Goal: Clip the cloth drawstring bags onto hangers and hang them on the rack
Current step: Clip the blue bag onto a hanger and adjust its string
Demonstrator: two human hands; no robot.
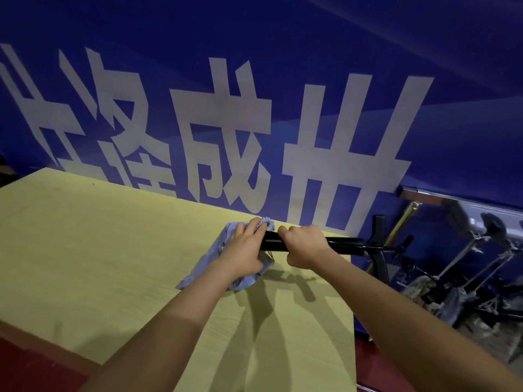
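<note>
Yellow table [85, 250], right hand [304, 246] gripping hanger [343, 246]

Pale yellow-green wood-grain tabletop [85, 250] fills lower left, shadows falling across it. Behind it, deep blue banner wall [283, 29] with large white Chinese characters [226, 131]. Dark red floor [31, 369] visible at lower left corner. At right, silver metal rail [458, 200] above cluttered black metal stands [467, 278]. Lighting dim, bluish.

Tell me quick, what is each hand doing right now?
Left hand: holds the cloth drawstring bag at its gathered top.
Right hand: closed around the black hanger.
</note>
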